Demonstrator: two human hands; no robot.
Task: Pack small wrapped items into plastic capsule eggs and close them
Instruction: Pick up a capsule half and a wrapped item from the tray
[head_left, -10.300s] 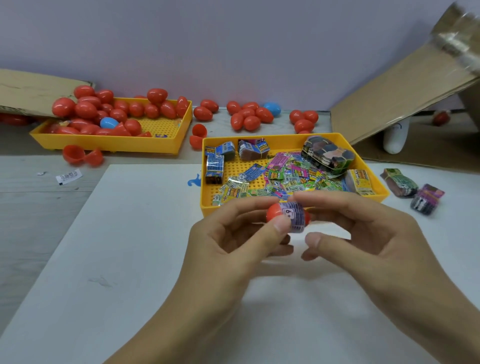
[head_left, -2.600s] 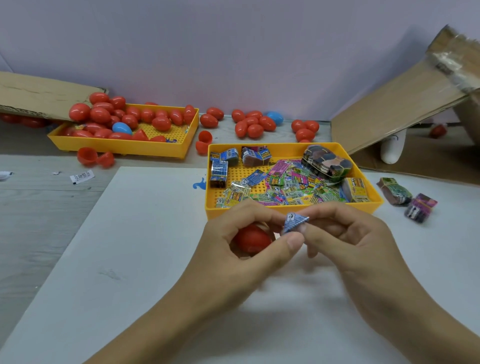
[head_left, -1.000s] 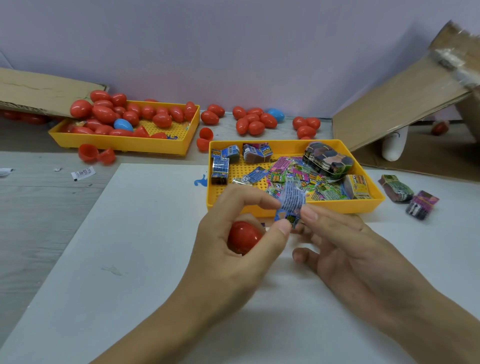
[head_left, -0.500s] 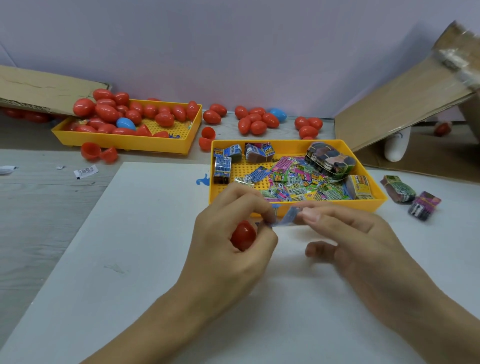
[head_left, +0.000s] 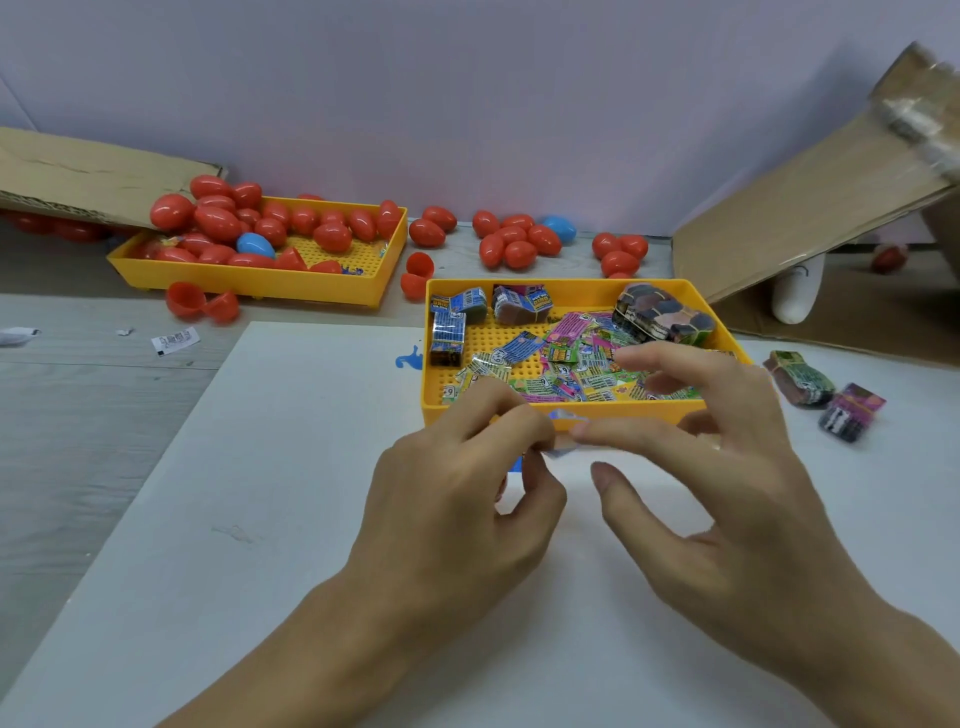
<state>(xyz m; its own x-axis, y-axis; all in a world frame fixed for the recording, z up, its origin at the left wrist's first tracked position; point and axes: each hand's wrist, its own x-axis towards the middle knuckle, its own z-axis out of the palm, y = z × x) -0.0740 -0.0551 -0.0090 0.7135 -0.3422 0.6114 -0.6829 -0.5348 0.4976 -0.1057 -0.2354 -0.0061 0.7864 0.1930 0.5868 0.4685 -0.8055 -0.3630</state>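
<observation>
My left hand (head_left: 457, 499) is curled over the white board, fingers closed round the red capsule egg, which is almost fully hidden in the palm. A small blue wrapped item (head_left: 563, 418) sticks out at that hand's fingertips. My right hand (head_left: 727, 493) is beside it: its straight index finger presses on the wrapped item, while the thumb sits apart below and the other fingers are spread. Just behind both hands stands the yellow tray (head_left: 566, 285) full of loose wrapped items (head_left: 561, 358) and bundles.
A second yellow tray (head_left: 311, 291) at the back left holds several closed red eggs (head_left: 218, 221) and a blue one. More eggs (head_left: 519, 244) lie along the wall, open halves (head_left: 200, 304) by the tray. Cardboard (head_left: 810, 208) leans at right; two bundles (head_left: 802, 376) lie below it.
My left hand has closed further round the red egg, hiding it. The blue wrapped item has been folded down toward the egg, and my right thumb has come off it, fingers spreading.
</observation>
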